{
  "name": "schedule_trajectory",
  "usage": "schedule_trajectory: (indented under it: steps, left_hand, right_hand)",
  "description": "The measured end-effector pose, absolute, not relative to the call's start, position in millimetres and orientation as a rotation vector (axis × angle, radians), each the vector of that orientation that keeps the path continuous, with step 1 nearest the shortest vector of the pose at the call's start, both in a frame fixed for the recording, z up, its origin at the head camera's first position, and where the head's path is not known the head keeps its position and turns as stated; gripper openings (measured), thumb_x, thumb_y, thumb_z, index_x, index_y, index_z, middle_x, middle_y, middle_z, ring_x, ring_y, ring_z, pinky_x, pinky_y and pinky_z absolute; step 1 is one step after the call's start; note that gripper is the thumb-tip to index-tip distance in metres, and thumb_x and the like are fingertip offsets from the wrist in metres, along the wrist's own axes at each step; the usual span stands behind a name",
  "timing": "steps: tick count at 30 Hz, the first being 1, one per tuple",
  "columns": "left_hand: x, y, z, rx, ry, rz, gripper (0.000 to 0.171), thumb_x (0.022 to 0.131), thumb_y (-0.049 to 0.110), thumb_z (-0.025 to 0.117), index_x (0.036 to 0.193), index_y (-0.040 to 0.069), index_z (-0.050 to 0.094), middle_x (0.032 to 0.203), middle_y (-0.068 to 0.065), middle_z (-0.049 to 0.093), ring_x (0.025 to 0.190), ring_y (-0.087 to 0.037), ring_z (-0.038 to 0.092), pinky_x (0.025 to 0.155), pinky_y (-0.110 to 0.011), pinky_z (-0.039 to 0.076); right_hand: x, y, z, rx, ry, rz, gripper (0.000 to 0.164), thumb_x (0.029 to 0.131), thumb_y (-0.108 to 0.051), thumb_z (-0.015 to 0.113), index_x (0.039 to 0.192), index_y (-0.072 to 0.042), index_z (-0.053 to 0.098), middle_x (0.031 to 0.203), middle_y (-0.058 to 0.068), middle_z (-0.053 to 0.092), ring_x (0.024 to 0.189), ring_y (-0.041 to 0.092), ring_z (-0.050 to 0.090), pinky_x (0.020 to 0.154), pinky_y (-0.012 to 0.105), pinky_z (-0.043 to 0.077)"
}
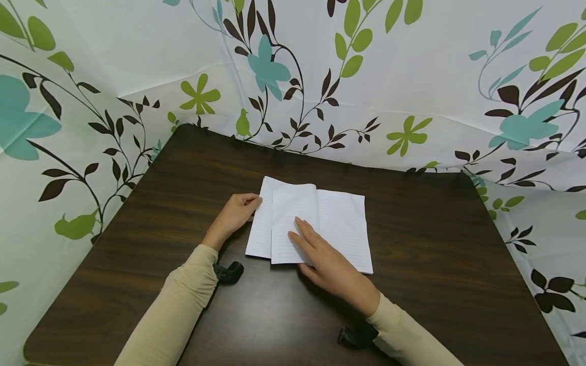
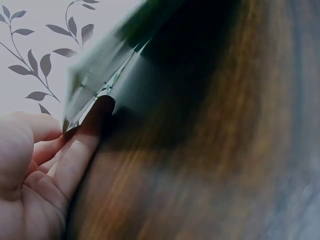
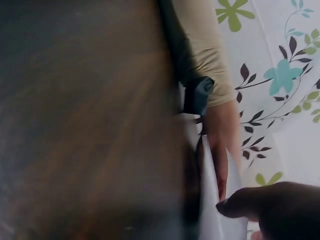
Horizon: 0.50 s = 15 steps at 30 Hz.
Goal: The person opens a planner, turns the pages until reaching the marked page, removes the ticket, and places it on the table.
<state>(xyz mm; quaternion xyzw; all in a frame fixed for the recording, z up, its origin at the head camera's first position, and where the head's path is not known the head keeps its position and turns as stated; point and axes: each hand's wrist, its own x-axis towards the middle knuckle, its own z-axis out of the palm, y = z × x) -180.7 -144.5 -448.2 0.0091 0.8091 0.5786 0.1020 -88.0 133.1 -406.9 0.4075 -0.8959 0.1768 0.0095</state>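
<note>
An open notebook (image 1: 345,229) with ruled white pages lies on the dark wooden table. A loose-standing page (image 1: 288,208) is partly turned over to the left half, leaving a strip of the page beneath in sight. My left hand (image 1: 235,211) pinches the notebook's left edge; in the left wrist view its thumb and fingers (image 2: 75,160) meet at the dark cover's edge. Across the turned page lies my right hand (image 1: 331,264), fingers extended. Its thumb shows near the page's lower edge, and in the right wrist view the thumb (image 3: 240,200) overlaps the white paper.
The brown table (image 1: 435,244) spreads around the notebook on all sides. A white curtain (image 1: 412,81) with leaves and flowers hangs along its back and sides. Black wrist cameras (image 1: 229,273) sit at both of the person's beige sleeves (image 1: 174,300).
</note>
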Motion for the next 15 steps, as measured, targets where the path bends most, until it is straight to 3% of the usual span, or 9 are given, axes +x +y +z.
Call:
schedule_trajectory:
  steps: [7, 15]
  left_hand:
    - [-181.3, -142.8, -446.2, -0.012, 2.353, 1.751, 0.048, 0.111, 0.041, 0.047, 0.129, 0.002, 0.071, 0.111, -0.016, 0.073, 0.089, -0.011, 0.069, 0.078, -0.024, 0.06]
    - [-180.9, -144.9, -445.4, 0.0, 2.327, 1.722, 0.053, 0.107, 0.046, 0.056, 0.137, 0.003, 0.067, 0.129, -0.017, 0.072, 0.108, -0.02, 0.071, 0.09, -0.034, 0.062]
  right_hand:
    - [-96.5, 132.0, -420.4, 1.355, -2.806, 0.683, 0.066, 0.099, -0.016, 0.073, 0.157, -0.006, 0.044, 0.171, 0.018, 0.029, 0.158, 0.03, 0.032, 0.121, 0.048, 0.04]
    - [-108.1, 129.6, -433.4, 1.45, -2.84, 0.911, 0.061, 0.104, -0.021, 0.067, 0.159, -0.015, 0.042, 0.176, 0.007, 0.018, 0.162, 0.02, 0.02, 0.125, 0.045, 0.036]
